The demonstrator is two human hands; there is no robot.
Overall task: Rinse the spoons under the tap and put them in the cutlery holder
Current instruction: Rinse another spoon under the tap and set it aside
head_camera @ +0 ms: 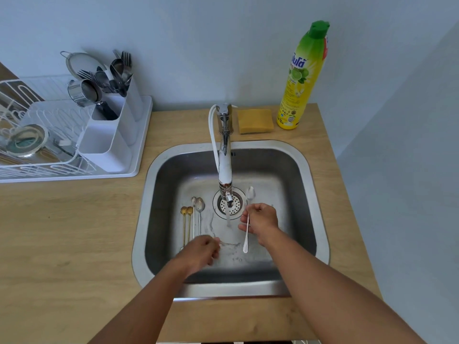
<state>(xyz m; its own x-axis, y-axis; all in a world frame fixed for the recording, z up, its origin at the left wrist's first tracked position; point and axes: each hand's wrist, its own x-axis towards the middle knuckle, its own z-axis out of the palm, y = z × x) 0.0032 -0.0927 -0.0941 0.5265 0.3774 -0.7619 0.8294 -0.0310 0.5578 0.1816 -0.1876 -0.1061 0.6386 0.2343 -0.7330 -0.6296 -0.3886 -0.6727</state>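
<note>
Gripping a slim steel spoon [247,220]: right hand [260,223].

The only readable print stands on the yellow dish soap bottle [301,78] with the green cap: a large white brand word in Thai script on a blue patch near the top, and small figures near the base that look like "100"; the rest is too small to read

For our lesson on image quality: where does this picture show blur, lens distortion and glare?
Head view: the left hand is motion-blurred, the right hand and its spoon sharper; the wide-angle lens bends the counter edges and leans the soap bottle; soft glare lies on the sink rim.
</note>
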